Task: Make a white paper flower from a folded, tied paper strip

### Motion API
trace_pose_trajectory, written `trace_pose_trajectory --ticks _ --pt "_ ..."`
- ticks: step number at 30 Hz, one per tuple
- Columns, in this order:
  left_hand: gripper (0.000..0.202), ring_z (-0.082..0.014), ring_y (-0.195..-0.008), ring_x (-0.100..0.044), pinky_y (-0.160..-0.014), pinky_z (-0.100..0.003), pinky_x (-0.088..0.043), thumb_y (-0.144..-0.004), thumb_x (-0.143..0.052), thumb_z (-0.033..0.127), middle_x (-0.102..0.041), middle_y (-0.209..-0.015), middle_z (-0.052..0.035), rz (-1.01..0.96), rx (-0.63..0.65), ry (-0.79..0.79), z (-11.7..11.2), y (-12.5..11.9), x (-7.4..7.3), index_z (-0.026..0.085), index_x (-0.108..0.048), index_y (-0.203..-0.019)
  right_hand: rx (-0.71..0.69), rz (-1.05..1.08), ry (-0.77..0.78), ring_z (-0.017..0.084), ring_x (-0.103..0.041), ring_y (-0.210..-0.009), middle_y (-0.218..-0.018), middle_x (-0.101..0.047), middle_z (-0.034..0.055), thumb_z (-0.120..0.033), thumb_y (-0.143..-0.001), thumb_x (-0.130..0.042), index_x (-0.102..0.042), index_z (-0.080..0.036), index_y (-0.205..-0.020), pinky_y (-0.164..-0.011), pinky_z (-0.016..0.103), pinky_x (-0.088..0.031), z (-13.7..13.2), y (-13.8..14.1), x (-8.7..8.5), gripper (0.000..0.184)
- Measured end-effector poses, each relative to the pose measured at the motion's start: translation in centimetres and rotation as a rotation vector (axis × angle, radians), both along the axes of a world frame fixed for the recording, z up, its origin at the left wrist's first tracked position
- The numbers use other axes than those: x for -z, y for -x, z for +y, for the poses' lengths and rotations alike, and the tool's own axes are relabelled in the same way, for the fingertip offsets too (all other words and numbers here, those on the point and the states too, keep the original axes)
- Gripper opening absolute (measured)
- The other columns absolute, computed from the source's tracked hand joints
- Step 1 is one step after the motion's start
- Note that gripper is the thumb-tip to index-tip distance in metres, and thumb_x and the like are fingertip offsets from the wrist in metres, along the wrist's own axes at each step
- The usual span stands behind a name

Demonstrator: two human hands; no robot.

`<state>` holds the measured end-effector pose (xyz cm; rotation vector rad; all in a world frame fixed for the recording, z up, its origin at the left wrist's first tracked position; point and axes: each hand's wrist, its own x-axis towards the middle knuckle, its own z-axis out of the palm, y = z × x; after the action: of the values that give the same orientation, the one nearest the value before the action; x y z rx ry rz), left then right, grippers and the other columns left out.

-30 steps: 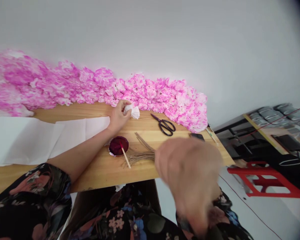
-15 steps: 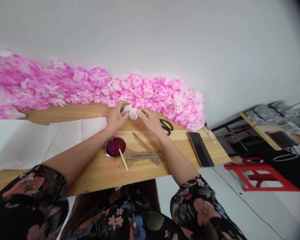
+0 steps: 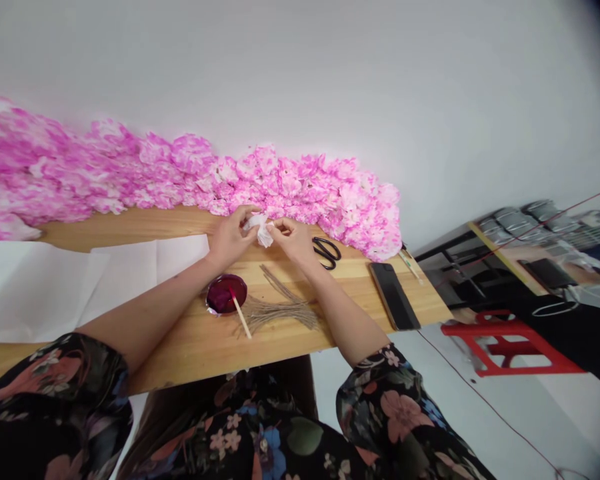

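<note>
My left hand (image 3: 230, 235) and my right hand (image 3: 294, 239) meet over the far part of the wooden table (image 3: 190, 340), both pinching a small crumpled white paper flower (image 3: 261, 228). Just behind it runs a long row of pink and white paper flowers (image 3: 190, 177) along the white wall. Near my left wrist stands a small dish of dark red dye (image 3: 225, 294) with a wooden stick (image 3: 241, 315) resting in it. A bundle of thin brown wire stems (image 3: 280, 308) lies under my right forearm.
Black scissors (image 3: 327, 251) lie right of my right hand, and a black phone (image 3: 395, 295) lies near the table's right end. White paper sheets (image 3: 70, 283) cover the left of the table. A red stool (image 3: 510, 347) and a dark side table (image 3: 520, 267) stand to the right.
My right hand swung from close to the camera to the white paper flower and now pinches it with the left hand. The view drifted slightly to the right.
</note>
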<state>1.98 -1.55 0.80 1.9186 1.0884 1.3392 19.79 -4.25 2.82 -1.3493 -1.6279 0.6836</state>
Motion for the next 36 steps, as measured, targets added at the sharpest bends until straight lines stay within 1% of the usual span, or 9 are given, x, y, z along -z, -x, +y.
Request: trace_pose_trajectory --ticks 3,6,10,14,18,21,23,27,36 --pt "0.039 -0.0165 -0.08 -0.061 -0.076 -0.027 -0.05 -0.08 -0.061 0.023 -0.067 -0.088 -0.0001 0.003 0.006 -0.004 0.1 0.0 0.0 0.02 -0.066 -0.119 0.014 -0.007 0.01 0.013 -0.055 -0.062 -0.07 -0.067 -0.0012 -0.046 -0.083 -0.067 -0.064 -0.02 -0.074 -0.06 0.026 -0.039 -0.1 0.1 -0.1 0.028" --pt "0.039 -0.0165 -0.081 -0.061 -0.076 -0.027 -0.049 -0.08 -0.061 0.022 -0.067 -0.09 -0.0001 0.004 0.01 0.002 0.1 0.0 0.0 0.021 -0.066 -0.118 0.015 0.002 0.009 0.014 -0.057 -0.066 -0.072 -0.067 -0.0008 -0.049 -0.083 -0.067 -0.063 -0.02 -0.074 -0.063 0.027 -0.04 -0.1 0.1 -0.1 0.031" --pt "0.038 -0.0162 -0.08 -0.06 -0.077 -0.027 -0.049 -0.081 -0.06 0.023 -0.066 -0.088 0.0005 -0.004 0.002 0.004 0.2 -0.1 0.1 0.021 -0.066 -0.118 0.006 -0.002 -0.014 0.015 -0.057 -0.068 -0.073 -0.065 -0.0008 -0.051 -0.089 -0.061 -0.066 -0.02 -0.078 -0.066 0.027 -0.041 0.1 -0.4 0.1 0.034" --pt "0.039 -0.0164 -0.081 -0.06 -0.08 -0.028 -0.05 -0.081 -0.059 0.022 -0.066 -0.088 0.0003 -0.004 -0.014 -0.001 0.3 -0.1 0.1 0.021 -0.066 -0.12 0.037 -0.018 -0.021 0.015 -0.055 -0.066 -0.066 -0.058 -0.0013 -0.054 -0.093 -0.054 -0.061 -0.021 -0.071 -0.064 0.028 -0.041 0.4 -0.9 0.2 0.04" --pt "0.04 -0.0166 -0.08 -0.061 -0.079 -0.028 -0.05 -0.081 -0.059 0.022 -0.066 -0.087 0.0001 0.0 -0.022 0.001 0.3 -0.1 0.1 0.02 -0.065 -0.12 0.049 0.06 0.028 0.018 -0.062 -0.073 -0.076 -0.068 0.0028 -0.061 -0.094 -0.049 -0.065 -0.02 -0.075 -0.07 0.03 -0.048 0.5 -1.1 0.0 0.048" --pt "0.04 -0.0175 -0.082 -0.062 -0.079 -0.029 -0.05 -0.081 -0.06 0.022 -0.068 -0.09 -0.0013 0.008 -0.015 -0.012 0.2 0.0 0.1 0.02 -0.066 -0.121 0.028 0.052 0.036 0.018 -0.062 -0.075 -0.076 -0.069 0.003 -0.065 -0.095 -0.05 -0.068 -0.02 -0.077 -0.07 0.03 -0.049 0.3 -0.9 -0.2 0.052" --pt "0.04 -0.0184 -0.084 -0.064 -0.08 -0.029 -0.051 -0.081 -0.06 0.022 -0.07 -0.095 -0.0027 0.025 -0.014 -0.022 0.1 0.0 0.1 0.02 -0.066 -0.121 0.003 0.015 0.037 0.018 -0.062 -0.074 -0.076 -0.069 0.0017 -0.064 -0.092 -0.057 -0.07 -0.02 -0.079 -0.07 0.029 -0.048 0.1 -0.7 -0.1 0.048" --pt "0.04 -0.0191 -0.084 -0.065 -0.077 -0.029 -0.051 -0.082 -0.06 0.025 -0.073 -0.1 -0.0034 0.091 -0.012 -0.036 -0.1 0.0 0.1 0.022 -0.068 -0.121 -0.007 -0.018 0.014 0.017 -0.064 -0.072 -0.081 -0.074 0.0005 -0.049 -0.088 -0.064 -0.074 -0.02 -0.088 -0.068 0.028 -0.046 0.1 -0.4 0.1 0.031" --pt "0.039 -0.0185 -0.079 -0.064 -0.075 -0.029 -0.051 -0.083 -0.061 0.029 -0.071 -0.092 -0.0019 0.093 -0.022 -0.029 0.0 0.1 0.3 0.023 -0.068 -0.121 -0.002 0.033 0.0 0.019 -0.068 -0.077 -0.085 -0.077 0.0019 -0.046 -0.086 -0.065 -0.077 -0.021 -0.091 -0.072 0.029 -0.049 0.1 -0.3 0.1 0.029"
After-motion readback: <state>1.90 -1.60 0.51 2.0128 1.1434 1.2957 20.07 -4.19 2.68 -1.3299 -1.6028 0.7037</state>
